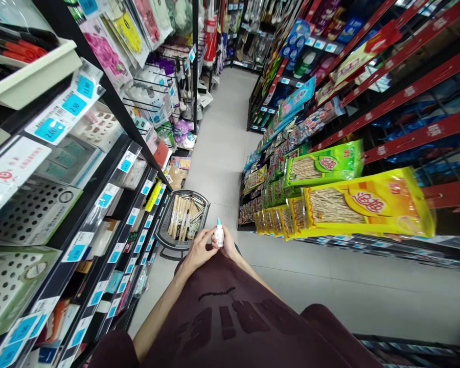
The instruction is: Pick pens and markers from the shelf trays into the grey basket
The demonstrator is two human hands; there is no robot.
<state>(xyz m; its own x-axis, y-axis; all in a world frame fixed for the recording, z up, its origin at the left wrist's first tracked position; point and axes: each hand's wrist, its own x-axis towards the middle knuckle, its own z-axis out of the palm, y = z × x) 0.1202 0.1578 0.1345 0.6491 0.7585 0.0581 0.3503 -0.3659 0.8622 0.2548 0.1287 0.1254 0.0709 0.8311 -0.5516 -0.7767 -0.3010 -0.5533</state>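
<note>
In front of my waist I hold a small white squeeze bottle (220,237) with a teal pointed cap, upright. My right hand (229,244) is closed around it from behind and the right side. From the left, the bent fingers of my left hand (202,249) touch the same bottle. Its label is too small to read. Just beyond my left hand, a dark shopping basket (162,221) stands low by the shelf, with several light wooden-looking sticks or brushes (181,219) and packets inside.
Shelves with blue price tags (76,252) and perforated boxes (26,209) line my left. On the right, yellow snack bags (368,202) and green ones (324,163) hang out from a rack. The grey tiled floor (224,122) of the aisle runs ahead between the shelves.
</note>
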